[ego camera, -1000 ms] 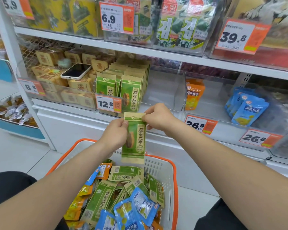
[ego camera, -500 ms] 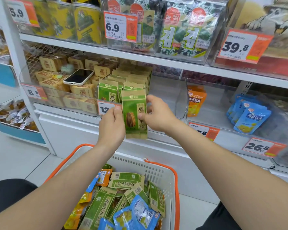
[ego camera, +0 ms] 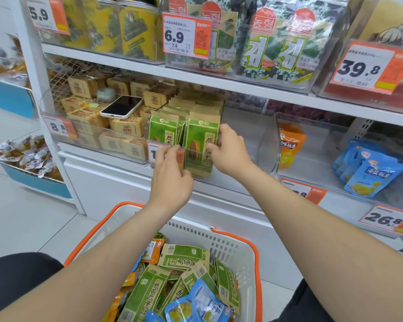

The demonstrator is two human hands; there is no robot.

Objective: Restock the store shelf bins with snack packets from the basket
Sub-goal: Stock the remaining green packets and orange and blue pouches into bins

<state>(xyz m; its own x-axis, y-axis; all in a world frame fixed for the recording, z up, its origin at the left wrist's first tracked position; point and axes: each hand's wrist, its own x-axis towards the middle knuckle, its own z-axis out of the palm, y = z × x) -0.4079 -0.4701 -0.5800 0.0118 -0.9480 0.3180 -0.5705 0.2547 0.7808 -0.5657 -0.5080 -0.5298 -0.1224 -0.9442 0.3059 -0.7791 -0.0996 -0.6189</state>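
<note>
A green sunflower-seed packet (ego camera: 200, 145) stands upright at the front of the right-hand row in a clear shelf bin (ego camera: 242, 135), behind the bin's front wall. My right hand (ego camera: 228, 152) pinches the packet's right edge. My left hand (ego camera: 170, 175) is in front of the bin, its fingertips touching the front rim beside the packet's left edge and covering the price tag. More green packets (ego camera: 164, 129) fill the bin behind and to the left. Below, the white basket with orange rim (ego camera: 247, 259) holds several green, blue and orange packets.
A phone (ego camera: 122, 106) lies on brown boxed snacks (ego camera: 123, 126) in the bin to the left. To the right are orange packets (ego camera: 290, 145) and blue packets (ego camera: 372, 175) in their own bins. Seaweed packs (ego camera: 286, 43) sit on the shelf above.
Both hands lifted the green packet from over the basket up and forward into the bin. It now stands behind the front wall, and my left hand has come off it onto the rim.
</note>
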